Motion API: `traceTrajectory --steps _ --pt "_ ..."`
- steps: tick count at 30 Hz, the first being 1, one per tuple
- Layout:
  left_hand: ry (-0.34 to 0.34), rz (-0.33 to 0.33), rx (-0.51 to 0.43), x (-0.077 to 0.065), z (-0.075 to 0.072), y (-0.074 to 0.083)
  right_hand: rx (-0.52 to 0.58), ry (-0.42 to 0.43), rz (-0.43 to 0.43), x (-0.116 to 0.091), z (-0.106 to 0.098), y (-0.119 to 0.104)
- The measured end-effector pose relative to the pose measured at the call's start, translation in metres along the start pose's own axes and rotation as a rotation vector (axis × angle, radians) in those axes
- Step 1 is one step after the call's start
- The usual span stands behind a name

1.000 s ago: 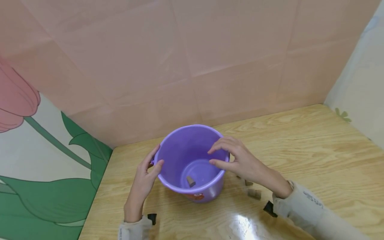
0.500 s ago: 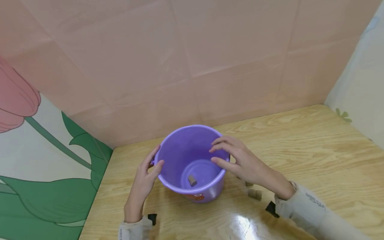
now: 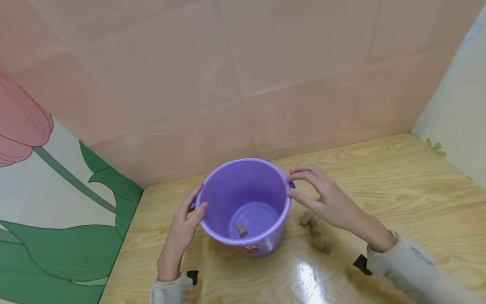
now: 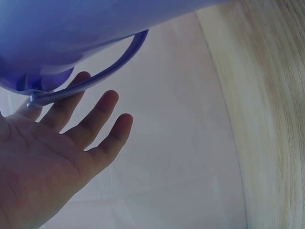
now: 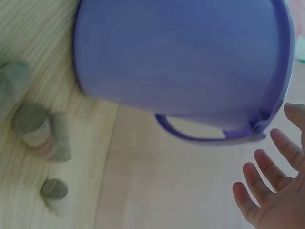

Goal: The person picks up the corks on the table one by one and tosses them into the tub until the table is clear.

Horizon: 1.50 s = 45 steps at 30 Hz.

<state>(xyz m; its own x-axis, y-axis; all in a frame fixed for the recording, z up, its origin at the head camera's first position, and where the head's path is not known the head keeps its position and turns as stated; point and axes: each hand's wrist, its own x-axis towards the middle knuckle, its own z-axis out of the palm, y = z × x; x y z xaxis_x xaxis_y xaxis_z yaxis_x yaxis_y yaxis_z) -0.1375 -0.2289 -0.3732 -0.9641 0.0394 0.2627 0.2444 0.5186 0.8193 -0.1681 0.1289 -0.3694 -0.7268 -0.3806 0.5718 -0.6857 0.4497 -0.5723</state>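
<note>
A purple bucket (image 3: 243,181) stands upright on the wooden table, and one cork (image 3: 241,230) lies on its bottom. My left hand (image 3: 180,230) holds the bucket's left rim, thumb over the edge and fingers outside. In the left wrist view, those fingers spread beneath the bucket handle (image 4: 114,69), close to its pivot. My right hand (image 3: 326,200) is at the right rim, fingers spread near the handle pivot and holding nothing; the right wrist view has its thumb tip close to the rim. Several corks (image 3: 322,245) lie on the table below that hand.
The wooden table (image 3: 379,181) meets a pink sheet (image 3: 243,93) behind the bucket. A wall with painted flower and leaves (image 3: 76,249) borders the left side, and a pale wall (image 3: 459,118) the right.
My right hand has moved from over the bucket's opening rightward to outside the rim, uncovering more corks. The cork in the bucket has shifted slightly. My left hand has stayed put.
</note>
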Motion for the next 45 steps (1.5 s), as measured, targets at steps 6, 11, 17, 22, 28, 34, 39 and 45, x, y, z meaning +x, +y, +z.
traceTrajectory --steps 6,11,17,22,28,34,39,45 --pt "0.007 0.004 0.012 0.0 -0.001 0.0 -0.058 -0.005 0.007 -0.005 -0.006 0.016" --pt "0.014 0.019 0.01 0.0 -0.001 0.0 -0.113 -0.024 0.016 -0.008 -0.01 0.026" --pt "0.012 0.016 0.013 0.0 -0.001 0.0 -0.131 -0.041 0.021 -0.013 -0.012 0.036" --pt "0.011 -0.001 0.012 0.0 -0.001 0.0 -0.148 -0.044 0.003 -0.017 -0.013 0.048" --pt "0.019 0.003 0.013 0.0 0.0 0.0 -0.171 -0.065 0.035 -0.023 -0.012 0.068" --pt "0.032 0.014 0.008 0.0 0.0 0.0 -0.132 -0.155 0.085 -0.027 -0.011 0.082" --pt "0.025 0.015 0.001 0.0 0.0 -0.001 -0.118 -0.201 0.065 -0.031 -0.008 0.096" --pt "0.035 0.033 0.006 0.0 0.001 -0.001 -0.089 -0.192 0.024 -0.038 -0.002 0.117"
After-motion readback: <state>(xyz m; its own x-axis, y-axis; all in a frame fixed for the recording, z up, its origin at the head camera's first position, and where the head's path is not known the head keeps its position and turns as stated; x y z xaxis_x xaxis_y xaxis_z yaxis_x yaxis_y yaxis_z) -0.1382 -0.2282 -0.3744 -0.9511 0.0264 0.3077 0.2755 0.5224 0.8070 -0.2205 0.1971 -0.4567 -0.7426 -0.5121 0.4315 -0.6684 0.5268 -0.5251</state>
